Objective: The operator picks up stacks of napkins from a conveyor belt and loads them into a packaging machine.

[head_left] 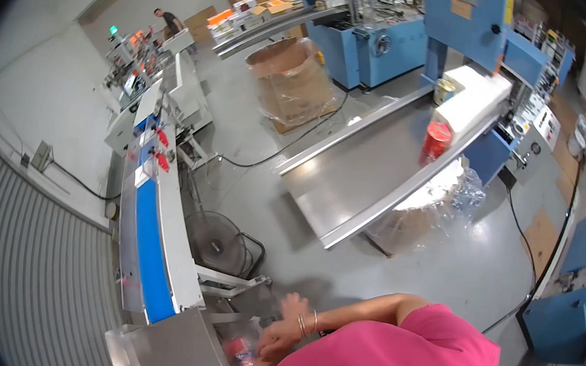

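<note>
Both of my hands are close together in front of my pink shirt [388,364], with the forearms crossing. My right hand [280,335], with thin bracelets [308,323] at its wrist, is curled over my left wrist. Just beyond it, my left hand [295,305] shows blurred, its fingers apart and nothing seen in them. Beside my hands, low down, lies a red and clear plastic-like item [239,350], too blurred to name. Nearest on the left is a metal plate [176,350] at the end of a conveyor with a blue belt [150,253].
A floor fan [215,242] stands beside the conveyor. Ahead, a sloping metal chute [359,172] carries a red can-like container [436,140]. Blue machines [387,53] and a plastic-lined carton [290,85] stand beyond. Cables [266,165] cross the floor. Another person [172,23] works far left.
</note>
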Action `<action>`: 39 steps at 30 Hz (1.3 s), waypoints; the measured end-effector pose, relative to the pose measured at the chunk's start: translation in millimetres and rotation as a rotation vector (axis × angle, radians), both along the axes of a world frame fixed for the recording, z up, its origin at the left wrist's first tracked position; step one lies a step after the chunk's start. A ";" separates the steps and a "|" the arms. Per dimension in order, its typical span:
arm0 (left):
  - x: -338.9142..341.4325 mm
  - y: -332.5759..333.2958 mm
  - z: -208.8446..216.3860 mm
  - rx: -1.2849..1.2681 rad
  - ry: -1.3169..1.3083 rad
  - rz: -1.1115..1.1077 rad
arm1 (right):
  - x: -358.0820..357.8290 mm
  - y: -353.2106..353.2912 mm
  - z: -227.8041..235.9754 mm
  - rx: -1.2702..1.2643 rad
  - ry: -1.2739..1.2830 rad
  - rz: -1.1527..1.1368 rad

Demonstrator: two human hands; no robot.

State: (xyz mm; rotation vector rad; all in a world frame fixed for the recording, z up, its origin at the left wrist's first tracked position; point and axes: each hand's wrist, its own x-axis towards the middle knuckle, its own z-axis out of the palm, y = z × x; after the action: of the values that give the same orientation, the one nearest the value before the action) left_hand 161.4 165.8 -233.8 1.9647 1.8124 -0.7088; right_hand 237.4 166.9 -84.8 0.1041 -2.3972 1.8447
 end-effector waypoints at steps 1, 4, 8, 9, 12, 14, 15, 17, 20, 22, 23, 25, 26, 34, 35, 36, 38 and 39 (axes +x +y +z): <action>30.6 4.0 -13.6 -0.026 -0.061 -0.112 | 8.4 -2.5 -15.5 -0.097 0.033 0.178; 92.3 2.7 -49.8 -0.122 -0.131 -0.272 | 62.2 -9.7 7.7 -0.311 0.193 0.177; 186.2 18.8 -94.9 -0.260 -0.145 -0.515 | 154.3 14.5 56.8 -0.430 0.123 0.139; 208.2 17.2 -101.6 -0.286 -0.139 -0.565 | 173.5 15.6 66.4 -0.481 0.183 0.118; 285.2 48.5 -94.7 -0.311 -0.128 -0.703 | 227.1 23.5 81.1 -0.588 0.330 0.065; 349.7 72.2 -68.0 -0.253 -0.189 -0.777 | 259.0 30.7 77.6 -0.576 0.361 -0.038; 375.1 80.6 -30.8 -0.200 -0.250 -0.808 | 273.8 35.0 74.7 -0.556 0.392 -0.124; 415.6 99.1 -28.7 -0.129 -0.302 -0.900 | 295.6 44.1 84.1 -0.513 0.393 -0.219; 459.3 120.3 4.1 -0.042 -0.392 -0.952 | 303.2 68.6 84.0 -0.132 0.485 -0.300; 480.8 134.9 39.9 0.057 -0.520 -0.998 | 312.3 82.9 84.8 -0.079 0.595 -0.341; 489.4 141.8 53.8 0.076 -0.583 -1.005 | 316.9 90.7 86.5 -0.020 0.699 -0.395; 501.7 155.7 71.6 0.089 -0.577 -0.996 | 323.1 103.8 88.6 -0.051 0.702 -0.417; 506.5 161.6 79.4 0.105 -0.578 -0.990 | 321.3 112.0 86.4 0.031 0.706 -0.441; 506.0 229.1 130.3 -0.110 -0.685 -0.981 | 400.0 201.5 78.5 0.494 0.214 -0.602; 498.4 242.0 126.1 -0.166 -0.696 -0.912 | 412.9 216.6 77.6 0.563 0.174 -0.663; 488.0 254.9 116.4 -0.223 -0.705 -0.840 | 425.3 230.5 75.8 0.630 0.137 -0.722; 429.9 254.0 97.1 0.051 -1.476 -0.447 | 450.4 258.7 62.8 0.591 0.079 -1.000; 421.0 258.0 104.4 0.229 -1.424 -0.355 | 465.2 275.7 66.8 0.663 0.082 -1.059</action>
State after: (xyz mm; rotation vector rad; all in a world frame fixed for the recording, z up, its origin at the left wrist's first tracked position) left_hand 582.4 423.8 -129.4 1.9881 0.6610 0.7546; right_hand 702.5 442.5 -18.0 -0.8295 -2.1685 0.5594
